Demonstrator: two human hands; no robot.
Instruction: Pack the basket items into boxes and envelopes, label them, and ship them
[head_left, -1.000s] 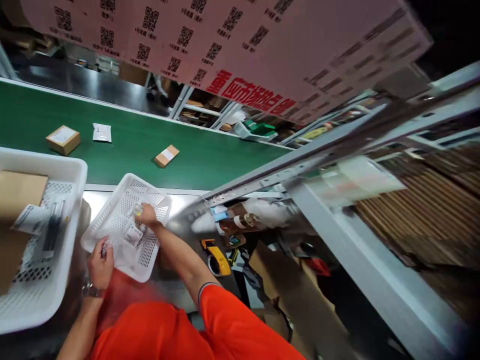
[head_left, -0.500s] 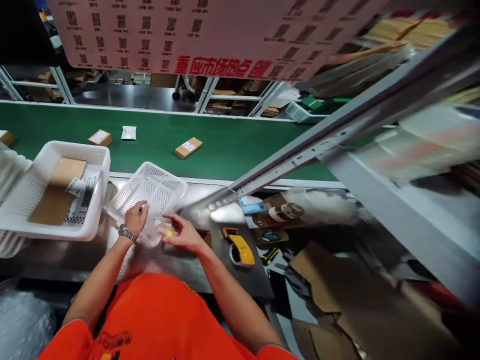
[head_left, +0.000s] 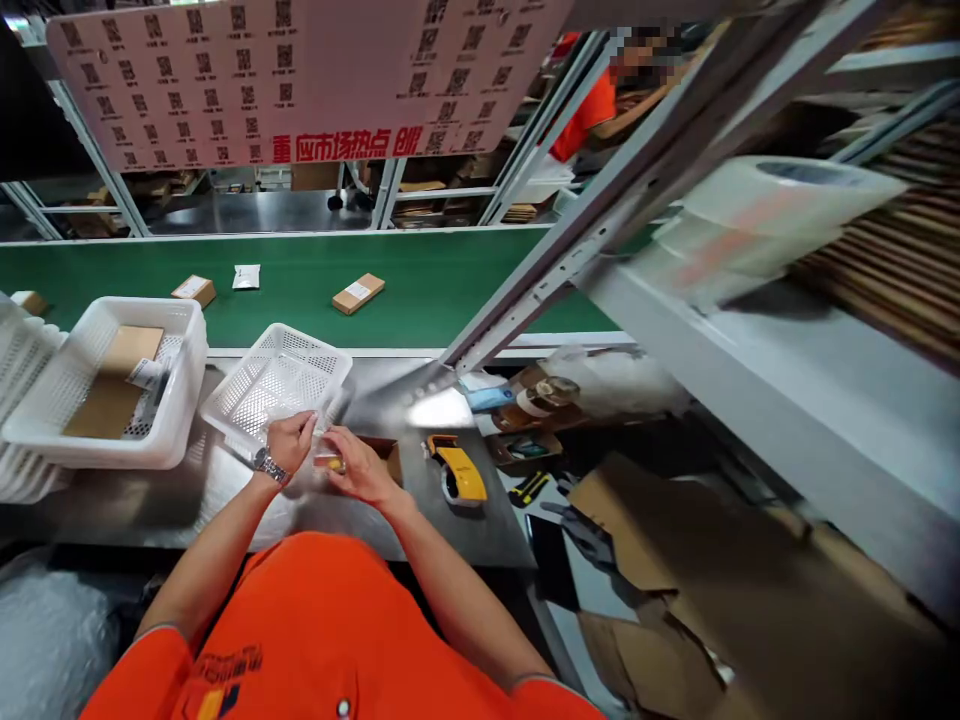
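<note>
Two hands (head_left: 330,455) on one small packet (head_left: 330,462)

A small clear packet (head_left: 328,461) with something yellow inside sits between both hands, over the steel bench's (head_left: 450,520) front part, just beside the white basket (head_left: 274,385).

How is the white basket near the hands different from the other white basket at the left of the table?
The basket near the hands looks shallow and tilted, and seems to hold nothing; the left hand is at its near edge. The left basket is deeper, sits level, and holds a brown cardboard piece and papers. Both are white perforated plastic and stand on the metal table beside the green conveyor.
</note>
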